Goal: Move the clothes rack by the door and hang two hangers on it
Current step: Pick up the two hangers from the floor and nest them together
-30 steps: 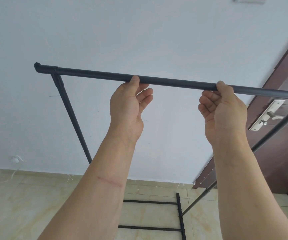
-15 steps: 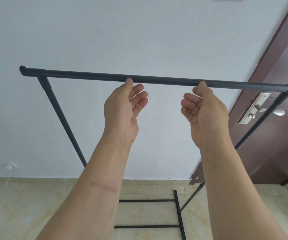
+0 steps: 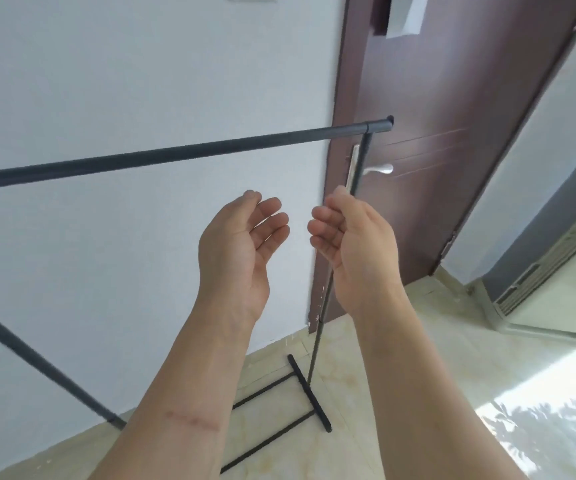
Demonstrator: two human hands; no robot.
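The black clothes rack (image 3: 189, 151) stands against the white wall, its right upright just in front of the brown door (image 3: 452, 133). Its top bar runs from the left edge up to the right. My left hand (image 3: 241, 247) and my right hand (image 3: 352, 244) hang below the bar, palms facing each other, fingers loosely curled, holding nothing. Neither hand touches the bar. My right hand covers part of the right upright. No hangers are in view.
The rack's black base bars (image 3: 309, 393) lie on the beige tile floor. A silver lever handle (image 3: 378, 169) sticks out of the door behind the upright. To the right, an open doorway (image 3: 556, 237) with a grey sliding track leads into a sunlit area.
Both hands have let go of the top bar and dropped below it, closer together. My view has swung right, bringing the door and doorway into sight.
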